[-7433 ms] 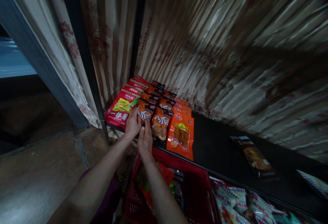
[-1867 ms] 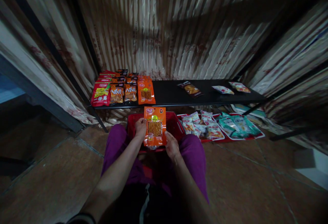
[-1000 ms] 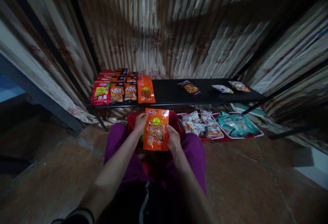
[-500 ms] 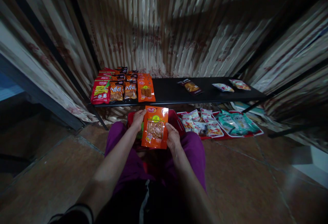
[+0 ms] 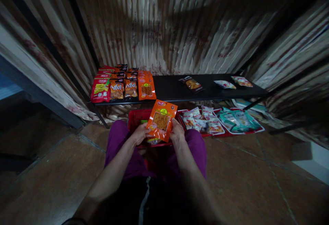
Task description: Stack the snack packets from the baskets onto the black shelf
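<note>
An orange snack packet (image 5: pixel 161 120) with a clear window showing brown sticks is held tilted above a red basket (image 5: pixel 133 116). My left hand (image 5: pixel 140 134) grips its lower left edge, fingers closed. On its right edge, my right hand (image 5: pixel 177 131) is closed too. Part of the basket's contents, green and yellow packaging, shows below the packet; the rest is hidden. Just beyond, a row of similar orange packets (image 5: pixel 146 87) stands at the front of the black shelf (image 5: pixel 167 87).
Left on the shelf stand red packets (image 5: pixel 100 88) and brown-orange packets (image 5: pixel 117 90). A dark packet (image 5: pixel 192 84) and two small packets, one a white packet (image 5: pixel 224 84), lie farther right. Below sit baskets with white packets (image 5: pixel 215 125) and green packets (image 5: pixel 240 120). Curtains hang behind.
The orange packet has tilted clockwise and moved slightly up and right. My left hand has shifted from its upper left edge to the lower left. More of the red basket shows.
</note>
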